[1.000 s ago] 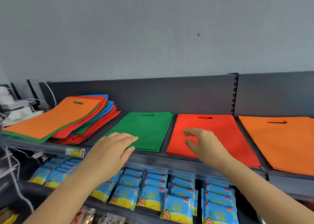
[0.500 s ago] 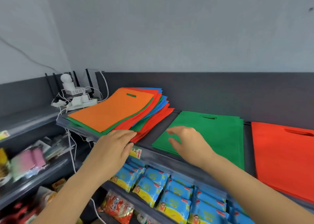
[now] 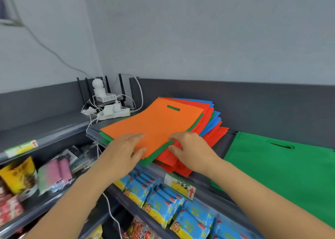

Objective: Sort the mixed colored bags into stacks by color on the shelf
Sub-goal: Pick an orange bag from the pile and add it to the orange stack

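Top orange bag [image 3: 155,124] lay on the mixed pile [image 3: 214,135] at the shelf's [image 3: 223,146] left end. Left hand [image 3: 125,148] pressed flat on its near edge, fingers [image 3: 134,135] straight. Right hand [image 3: 190,148] curled at the near right corner, couldn't tell if pinching. Best to peel off orange only and leave the green bag [image 3: 157,153] underneath.

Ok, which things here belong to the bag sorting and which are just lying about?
Job in hand:
orange bag, on top of the mixed pile
green stack
left hand, flat on the orange bag
right hand, at that bag's near edge

Just lying about:
router and plugs
blue snack packets
price label
pink packs
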`<state>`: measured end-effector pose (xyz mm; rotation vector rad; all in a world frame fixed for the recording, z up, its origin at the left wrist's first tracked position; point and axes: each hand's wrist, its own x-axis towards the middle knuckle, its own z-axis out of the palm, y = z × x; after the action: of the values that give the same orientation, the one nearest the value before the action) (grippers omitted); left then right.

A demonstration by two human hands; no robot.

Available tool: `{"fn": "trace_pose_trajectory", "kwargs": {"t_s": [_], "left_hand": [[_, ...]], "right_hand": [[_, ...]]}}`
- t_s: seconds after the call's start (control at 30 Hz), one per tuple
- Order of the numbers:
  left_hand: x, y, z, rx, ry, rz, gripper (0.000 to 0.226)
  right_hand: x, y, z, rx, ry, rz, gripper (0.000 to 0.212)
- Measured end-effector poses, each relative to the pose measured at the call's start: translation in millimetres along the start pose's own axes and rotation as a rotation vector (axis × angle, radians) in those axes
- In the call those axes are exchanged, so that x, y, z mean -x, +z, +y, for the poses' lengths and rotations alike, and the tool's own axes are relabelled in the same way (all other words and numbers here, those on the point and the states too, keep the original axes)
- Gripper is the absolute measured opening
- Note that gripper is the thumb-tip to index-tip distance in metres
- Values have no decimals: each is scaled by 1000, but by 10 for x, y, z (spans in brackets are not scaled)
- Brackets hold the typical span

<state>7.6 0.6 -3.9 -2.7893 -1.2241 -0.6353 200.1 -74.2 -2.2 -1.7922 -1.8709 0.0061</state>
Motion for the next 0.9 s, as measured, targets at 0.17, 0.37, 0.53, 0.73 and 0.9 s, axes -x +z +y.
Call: {"fn": "trace_pose_trajectory", "kwargs": {"t_s": [0.17, 0.37, 0.53, 0.73, 0.9], "left_hand": [[-370, 64, -534, -8, 162, -181, 60], [-650, 86, -933, 60, 294, -421, 113], [-821, 66, -1070, 85, 411, -405, 67], [-999, 97, -1103, 96, 439, -166, 42], [-1006, 61, -1094, 121, 456, -162, 37]], "right_hand": [[-326, 147, -157, 45, 28, -130, 68], [-461, 313, -193, 59, 113, -247, 81], [-448, 427, -223, -38, 218, -93, 60], [-485, 419, -351, -131, 401, 211, 59], [-605, 342, -368, -694, 830, 457, 51]]}}
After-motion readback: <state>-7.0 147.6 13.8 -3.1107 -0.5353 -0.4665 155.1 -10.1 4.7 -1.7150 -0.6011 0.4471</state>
